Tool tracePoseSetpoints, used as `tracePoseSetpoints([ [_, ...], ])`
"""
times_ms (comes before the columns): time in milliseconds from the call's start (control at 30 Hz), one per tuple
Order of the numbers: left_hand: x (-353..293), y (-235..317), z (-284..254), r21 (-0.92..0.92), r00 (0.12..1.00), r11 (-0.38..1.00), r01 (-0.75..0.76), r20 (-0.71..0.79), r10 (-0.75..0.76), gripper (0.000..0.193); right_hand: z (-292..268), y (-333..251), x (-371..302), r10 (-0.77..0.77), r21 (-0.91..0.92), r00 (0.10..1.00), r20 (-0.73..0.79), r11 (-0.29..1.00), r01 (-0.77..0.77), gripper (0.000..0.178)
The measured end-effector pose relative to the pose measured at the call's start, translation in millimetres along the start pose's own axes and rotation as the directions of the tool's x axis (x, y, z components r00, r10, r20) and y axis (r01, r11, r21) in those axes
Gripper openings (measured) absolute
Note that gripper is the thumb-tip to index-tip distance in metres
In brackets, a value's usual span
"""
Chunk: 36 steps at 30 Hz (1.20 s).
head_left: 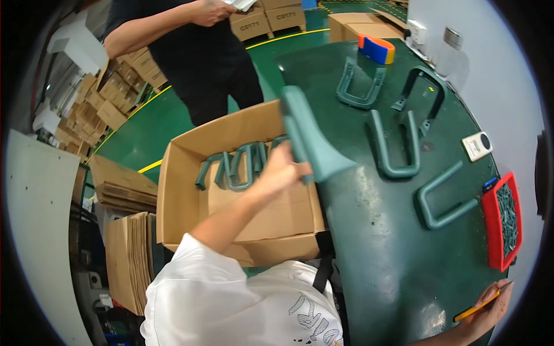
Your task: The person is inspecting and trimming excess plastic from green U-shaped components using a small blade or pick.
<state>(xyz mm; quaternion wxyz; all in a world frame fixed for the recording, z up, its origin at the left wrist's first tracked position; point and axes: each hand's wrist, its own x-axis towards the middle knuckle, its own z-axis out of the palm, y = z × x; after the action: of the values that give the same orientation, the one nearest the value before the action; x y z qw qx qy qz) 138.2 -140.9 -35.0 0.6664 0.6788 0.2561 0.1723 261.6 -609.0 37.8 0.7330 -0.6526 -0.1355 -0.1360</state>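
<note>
- Teal-green plastic U-shaped handle (309, 138): held by left hand (280, 170), fingers wrapped round one leg; part is raised over the seam between carton and table, tilted, wide end toward the camera.
- Left hand: shut on the handle; forearm runs up from the white sleeve (196, 271) at lower centre.
- Right hand (482, 317): at lower-right rim of the table, fingers closed loosely on a thin yellow pencil-like stick (476, 308); stick's tip points toward the red tray.
- Open cardboard carton (184, 190): just left of the table, flaps up; holds several more green U-shaped handles (236, 164) lying side by side near its far wall.
- Dark green round table (375, 242): glossy top, w/ four loose handles on it, well apart from the held one:
- one handle (360, 86) at far centre, open end away from the person;
- a darker bracket-like handle (424, 95) to its right;
- one handle (395, 147) mid-table, open end away;
- one handle (447, 199) nearer the tray, lying slantwise.
- Red tray (490, 230): at right edge of table, filled w/ small dark green parts; kind cannot be told.
- Small white device (476, 145) w/ a dark round spot: just beyond the tray.
- Orange-and-blue band (376, 49): at far edge of table.
- Second person in dark clothes (196, 57): stands beyond the carton, hand holding something pale; face not in view.
- Flat cardboard stacks (127, 254): on the floor at left.
</note>
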Motion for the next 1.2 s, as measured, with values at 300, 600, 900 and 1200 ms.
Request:
tracePoseSetpoints([
  [300,-56,-75,-221,0.749,0.773,0.295,0.593,-0.632,0.051,0.039,-2,12,6,0.019,-0.083,1.000,-0.004,0.996,-0.020,0.028],
  [600,-44,-100,-294,0.995,0.961,-0.042,-0.094,0.101,0.259,0.023,23,14,1,0.061,-0.241,0.998,-0.004,0.969,-0.061,0.030],
  [900,-44,-122,-286,0.966,0.921,-0.027,0.258,-0.237,0.311,0.018,29,13,-2,0.060,-0.266,0.998,-0.016,0.962,-0.062,0.030],
  [1200,-106,-226,-296,-0.150,0.269,0.553,0.819,-0.752,-0.602,0.021,31,15,-2,0.077,-0.279,0.997,0.013,0.958,-0.071,0.029],
])
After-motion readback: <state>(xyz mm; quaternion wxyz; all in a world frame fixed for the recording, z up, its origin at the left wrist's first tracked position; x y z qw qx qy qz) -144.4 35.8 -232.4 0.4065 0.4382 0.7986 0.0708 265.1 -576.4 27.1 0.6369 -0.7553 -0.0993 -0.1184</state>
